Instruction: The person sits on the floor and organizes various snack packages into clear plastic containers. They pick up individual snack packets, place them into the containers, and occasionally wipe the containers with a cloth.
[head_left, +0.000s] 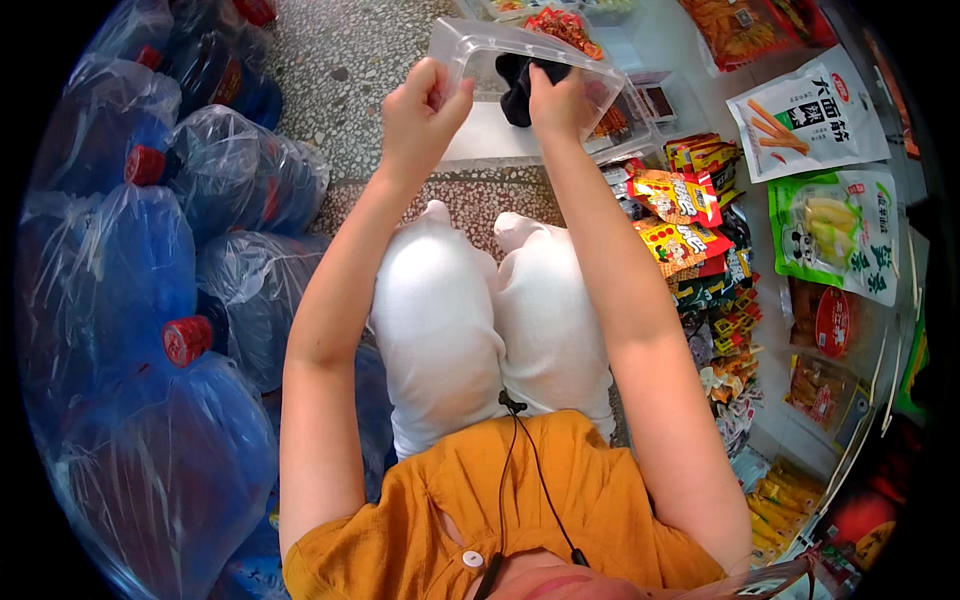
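A clear plastic bin (480, 36) is held tilted over the floor in front of my knees. My left hand (426, 112) grips its near left edge, thumb up and fingers curled over the wall. Bunched in my right hand (556, 105) is a black cloth (517, 88), pressed against the inside of the bin. The white surface seen through the bin's lower part (487, 135) has nothing lying on it. Part of the cloth is hidden behind my right fingers.
Large blue water bottles (142, 255) wrapped in plastic stand along the left. At right, several snack packets (675, 217) fill a row beside a shelf with larger bags (810, 112). Another clear bin with red-wrapped snacks (566, 31) sits beyond. Speckled terrazzo floor (352, 90) lies ahead.
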